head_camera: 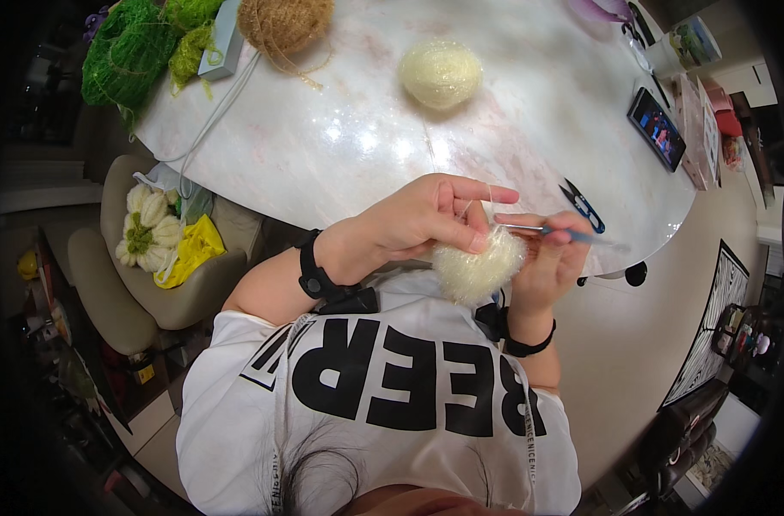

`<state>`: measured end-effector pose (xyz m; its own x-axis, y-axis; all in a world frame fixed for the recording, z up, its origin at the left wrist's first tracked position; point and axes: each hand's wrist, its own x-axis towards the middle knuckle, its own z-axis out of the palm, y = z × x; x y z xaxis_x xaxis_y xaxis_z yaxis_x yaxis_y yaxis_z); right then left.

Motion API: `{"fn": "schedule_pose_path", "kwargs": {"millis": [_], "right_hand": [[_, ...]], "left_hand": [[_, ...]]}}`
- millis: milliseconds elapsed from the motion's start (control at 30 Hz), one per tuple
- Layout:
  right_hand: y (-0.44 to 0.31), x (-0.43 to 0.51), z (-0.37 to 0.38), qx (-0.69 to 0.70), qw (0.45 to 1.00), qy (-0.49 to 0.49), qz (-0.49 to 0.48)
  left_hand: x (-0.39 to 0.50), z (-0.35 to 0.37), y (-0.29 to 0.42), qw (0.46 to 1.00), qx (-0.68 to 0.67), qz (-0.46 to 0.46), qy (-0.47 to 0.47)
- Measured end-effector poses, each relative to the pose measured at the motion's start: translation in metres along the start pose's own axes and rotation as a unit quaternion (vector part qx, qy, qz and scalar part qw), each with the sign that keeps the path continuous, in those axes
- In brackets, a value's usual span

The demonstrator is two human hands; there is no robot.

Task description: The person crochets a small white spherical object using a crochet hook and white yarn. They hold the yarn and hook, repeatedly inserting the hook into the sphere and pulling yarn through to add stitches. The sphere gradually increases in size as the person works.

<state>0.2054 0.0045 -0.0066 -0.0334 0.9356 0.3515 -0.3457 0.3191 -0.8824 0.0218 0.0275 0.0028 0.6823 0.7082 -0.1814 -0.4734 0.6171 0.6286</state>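
Observation:
Between finger and thumb, my left hand (424, 216) pinches a fuzzy cream crocheted piece (479, 264) by its upper edge. A strand of cream yarn (492, 192) passes over my raised left index finger. In my right hand (556, 258) is a crochet hook (546, 230) with a blue-grey handle, its metal tip at the top edge of the piece. Further up the table sits a cream yarn ball (440, 73), with a thin strand running from it towards my hands. Blue thread snips (582, 205) lie just beyond my right hand.
The marble-patterned table (340, 129) holds a brown yarn ball (285, 29), green yarn (130, 55), a pale box (223, 42) and a white cable (221, 109). A phone (656, 129) rests at right, near a cup (685, 48). On the chair (117, 258) lie a crocheted flower (148, 229) and a yellow bag (195, 251).

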Motion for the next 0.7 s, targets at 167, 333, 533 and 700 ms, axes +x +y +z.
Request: {"fn": "schedule_pose_path", "kwargs": {"millis": [167,333,533,700], "right_hand": [[-0.006,0.005,-0.004,0.12,0.979,0.04,0.159],[-0.009,0.006,-0.001,-0.371,0.895,-0.118,-0.217],[-0.011,0.006,-0.005,-0.259,0.937,-0.131,-0.193],[-0.007,0.006,-0.006,0.148,0.985,0.004,0.092]], "left_hand": [[-0.003,0.004,0.003,0.999,0.035,0.002,0.011],[-0.002,0.019,-0.003,0.983,0.141,0.085,0.084],[-0.006,0.012,0.005,0.999,0.022,-0.024,-0.003],[-0.007,0.007,0.011,0.998,0.035,-0.043,-0.014]]}}
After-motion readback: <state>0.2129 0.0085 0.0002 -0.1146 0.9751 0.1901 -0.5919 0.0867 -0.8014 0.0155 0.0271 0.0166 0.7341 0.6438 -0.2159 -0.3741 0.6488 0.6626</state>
